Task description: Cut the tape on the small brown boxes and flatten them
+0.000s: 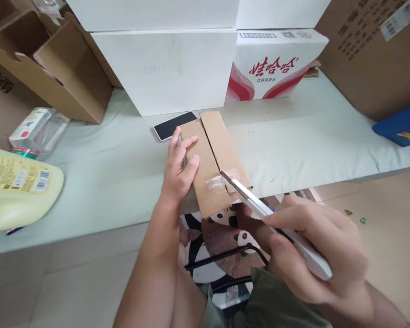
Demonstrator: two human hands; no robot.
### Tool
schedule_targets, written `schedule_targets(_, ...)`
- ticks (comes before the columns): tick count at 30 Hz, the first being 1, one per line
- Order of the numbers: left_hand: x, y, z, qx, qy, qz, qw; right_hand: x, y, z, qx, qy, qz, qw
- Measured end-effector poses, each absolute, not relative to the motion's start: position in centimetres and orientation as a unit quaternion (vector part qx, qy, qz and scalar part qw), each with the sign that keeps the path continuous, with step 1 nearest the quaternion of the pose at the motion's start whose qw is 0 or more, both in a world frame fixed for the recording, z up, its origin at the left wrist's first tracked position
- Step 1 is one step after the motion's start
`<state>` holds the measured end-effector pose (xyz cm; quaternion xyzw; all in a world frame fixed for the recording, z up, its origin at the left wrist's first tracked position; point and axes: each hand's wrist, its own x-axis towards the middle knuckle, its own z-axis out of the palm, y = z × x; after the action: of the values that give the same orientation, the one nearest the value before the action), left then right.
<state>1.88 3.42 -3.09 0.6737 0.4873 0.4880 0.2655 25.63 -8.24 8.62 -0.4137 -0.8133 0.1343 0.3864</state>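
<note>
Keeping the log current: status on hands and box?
Left hand on cardboard box. Right hand gripping cutter, blade tip at seam. Phone close beyond.

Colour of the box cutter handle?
White; the box cutter handle shows best in the head view.

**Cloth-covered bench, boxed in by cartons; tiled flr below**

Bkgd is filled by cartons. Ctr: white cartons are stacked in 2 rows; beside them, at lower R of the stack, a red-lettered white carton is seen. Far R is taken up by a large brown carton w/ a label; L by an open brown carton. All are borne by a long bench, covered w/ pale grey-green cloth, lightly creased. Flr is seen as greyish w/ tile seams on L, warmer beige on R. Under the bench edge a panda-print mat is crossed by black metal bars. Scene is lit softly, w/ faint shadows.
</note>
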Motion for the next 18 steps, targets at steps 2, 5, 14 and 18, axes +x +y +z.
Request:
schedule_targets(2,1.9,3.4,-3.0,0.674,0.489,0.487,0.264,25.3,-8.5,8.9,-0.422,-0.821,0.121,0.364)
schedule_targets(5,2.0,3.3,-2.9,0.675,0.491,0.484,0.262,24.6,-8.6,9.2,-0.424,-0.828,0.096,0.353)
schedule_targets(14,2.3,3.5,-3.0,0.679,0.491,0.485,0.252,24.1,-8.3,8.5,-0.396,-0.834,0.076,0.376)
schedule_targets(18,2.2,3.5,-3.1,0.676,0.491,0.487,0.254,24.1,-8.6,8.3,-0.387,-0.829,0.087,0.395)
